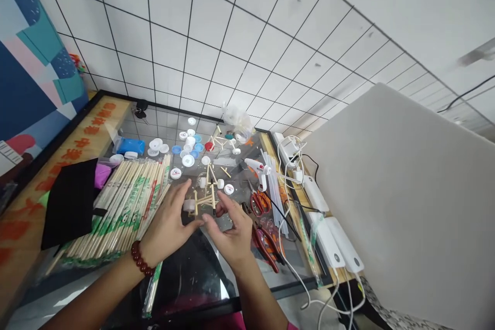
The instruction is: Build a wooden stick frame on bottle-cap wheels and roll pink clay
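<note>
A small frame of wooden sticks (204, 200) with white bottle caps as wheels stands on the glass tabletop between my hands. My left hand (170, 224), with a beaded bracelet at the wrist, is on its near left side, fingers apart and holding nothing. On the near right is my right hand (232, 227), its thumb and fingers spread with nothing visible between them. The two thumb tips are close together in front of the frame. Just beyond it lie a white cap (229, 189) and a loose short stick (225, 173).
Packaged chopsticks (127, 201) lie left, beside a black cloth (69, 203). White and blue caps (188, 160) are scattered behind. At right are a glue gun (257, 166), red-handled scissors (260, 203), pliers (266, 247), glue sticks (276, 191) and white cables with power strips (325, 237).
</note>
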Demonstrator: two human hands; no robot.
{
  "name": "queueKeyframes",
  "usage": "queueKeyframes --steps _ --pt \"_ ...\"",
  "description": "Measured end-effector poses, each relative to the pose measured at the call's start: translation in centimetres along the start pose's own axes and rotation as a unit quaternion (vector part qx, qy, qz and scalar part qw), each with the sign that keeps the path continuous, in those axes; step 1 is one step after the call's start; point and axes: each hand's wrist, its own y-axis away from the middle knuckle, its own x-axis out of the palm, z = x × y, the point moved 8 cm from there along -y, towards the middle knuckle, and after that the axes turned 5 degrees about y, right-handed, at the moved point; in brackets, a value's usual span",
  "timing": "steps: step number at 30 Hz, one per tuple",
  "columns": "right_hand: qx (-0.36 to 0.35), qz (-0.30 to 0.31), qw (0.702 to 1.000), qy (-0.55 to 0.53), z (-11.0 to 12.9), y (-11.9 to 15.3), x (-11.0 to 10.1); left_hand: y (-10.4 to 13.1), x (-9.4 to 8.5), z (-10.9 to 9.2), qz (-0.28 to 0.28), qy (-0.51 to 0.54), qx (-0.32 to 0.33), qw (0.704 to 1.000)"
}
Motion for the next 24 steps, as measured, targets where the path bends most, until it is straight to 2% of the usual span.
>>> queueKeyframes --steps 7,24 --pt "0.020 0.006 0.999 -0.026 -0.37 -0.25 0.08 0.23 0.68 1.13 0.024 0.014 -0.021 0.999" --pt "0.022 0.021 0.999 -0.023 -0.49 -0.23 0.09 -0.07 0.67 0.73 0.031 0.016 -0.013 0.999"
